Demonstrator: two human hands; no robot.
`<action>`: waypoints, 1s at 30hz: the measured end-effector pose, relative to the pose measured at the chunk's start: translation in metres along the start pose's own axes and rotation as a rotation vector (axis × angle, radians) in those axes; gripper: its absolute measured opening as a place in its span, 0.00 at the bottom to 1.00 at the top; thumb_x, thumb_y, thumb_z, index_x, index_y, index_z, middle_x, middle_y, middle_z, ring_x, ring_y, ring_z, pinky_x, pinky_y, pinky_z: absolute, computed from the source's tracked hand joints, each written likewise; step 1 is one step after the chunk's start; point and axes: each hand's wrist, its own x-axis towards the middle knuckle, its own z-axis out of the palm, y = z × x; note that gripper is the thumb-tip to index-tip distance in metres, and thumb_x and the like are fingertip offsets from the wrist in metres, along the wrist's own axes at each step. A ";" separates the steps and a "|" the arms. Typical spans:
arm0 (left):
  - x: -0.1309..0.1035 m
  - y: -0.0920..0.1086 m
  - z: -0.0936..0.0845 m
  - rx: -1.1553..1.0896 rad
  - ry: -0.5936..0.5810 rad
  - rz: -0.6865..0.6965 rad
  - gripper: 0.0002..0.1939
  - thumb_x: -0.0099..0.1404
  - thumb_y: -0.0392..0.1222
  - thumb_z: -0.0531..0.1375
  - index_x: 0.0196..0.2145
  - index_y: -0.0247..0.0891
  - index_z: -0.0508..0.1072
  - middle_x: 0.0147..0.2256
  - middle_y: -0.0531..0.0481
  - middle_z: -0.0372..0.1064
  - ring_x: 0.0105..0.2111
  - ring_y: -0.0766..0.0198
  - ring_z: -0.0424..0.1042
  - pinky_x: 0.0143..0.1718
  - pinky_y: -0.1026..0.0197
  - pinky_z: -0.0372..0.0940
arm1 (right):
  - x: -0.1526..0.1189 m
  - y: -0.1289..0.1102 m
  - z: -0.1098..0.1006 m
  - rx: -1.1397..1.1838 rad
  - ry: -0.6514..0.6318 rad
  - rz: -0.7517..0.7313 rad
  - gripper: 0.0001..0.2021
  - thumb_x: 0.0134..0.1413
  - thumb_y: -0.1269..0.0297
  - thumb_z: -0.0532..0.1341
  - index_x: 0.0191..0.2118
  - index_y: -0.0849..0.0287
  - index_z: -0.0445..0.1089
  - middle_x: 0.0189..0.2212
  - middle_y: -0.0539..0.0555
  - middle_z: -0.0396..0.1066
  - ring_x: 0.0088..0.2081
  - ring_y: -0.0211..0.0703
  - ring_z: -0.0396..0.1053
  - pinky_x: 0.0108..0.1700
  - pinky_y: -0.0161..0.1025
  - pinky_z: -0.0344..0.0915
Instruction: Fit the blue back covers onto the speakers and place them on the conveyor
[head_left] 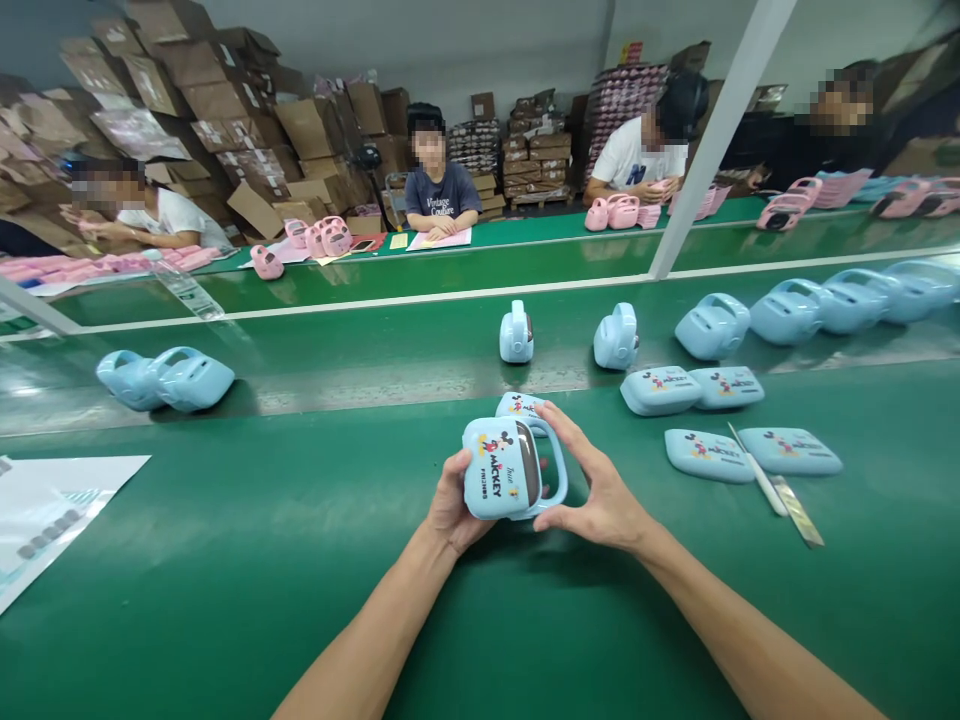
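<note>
A light blue case (491, 470) with a Mickey print, a dark window strip and a loop handle is held above the green table. My left hand (452, 505) grips its lower left side, the thumb on the printed edge. Around the handle on the right, my right hand (600, 490) curves with thumb and fingers apart, the fingertips at or close to the loop; exact contact is hard to tell. Just behind the held case lies a printed blue panel (517, 404), partly hidden by it.
Printed blue panels (709, 455) lie at the right beside a white-handled knife (766, 485) and a metallic strip (799, 512). Blue cases (516, 333) stand along the belt behind. A printed sheet (52, 510) lies at left. Several people sit beyond a white rail (375, 303).
</note>
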 end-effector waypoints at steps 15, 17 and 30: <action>0.002 0.002 -0.004 -0.097 -0.049 -0.037 0.33 0.62 0.53 0.64 0.61 0.36 0.68 0.49 0.38 0.79 0.56 0.35 0.72 0.60 0.32 0.60 | 0.001 0.003 0.002 0.090 -0.016 0.004 0.51 0.47 0.46 0.74 0.73 0.50 0.51 0.71 0.62 0.54 0.72 0.61 0.51 0.71 0.60 0.51; 0.002 0.003 -0.005 -0.102 -0.049 -0.035 0.33 0.61 0.53 0.65 0.60 0.36 0.68 0.50 0.38 0.78 0.56 0.36 0.73 0.60 0.32 0.60 | 0.001 0.002 0.003 0.086 -0.007 -0.005 0.50 0.48 0.45 0.73 0.72 0.50 0.51 0.71 0.62 0.54 0.72 0.61 0.51 0.71 0.60 0.52; 0.001 0.001 -0.011 0.049 0.032 -0.023 0.30 0.57 0.51 0.70 0.54 0.33 0.73 0.50 0.38 0.79 0.59 0.40 0.70 0.64 0.40 0.60 | 0.001 0.000 0.007 -0.094 -0.027 -0.045 0.44 0.54 0.48 0.70 0.72 0.47 0.52 0.71 0.61 0.54 0.71 0.61 0.52 0.69 0.63 0.54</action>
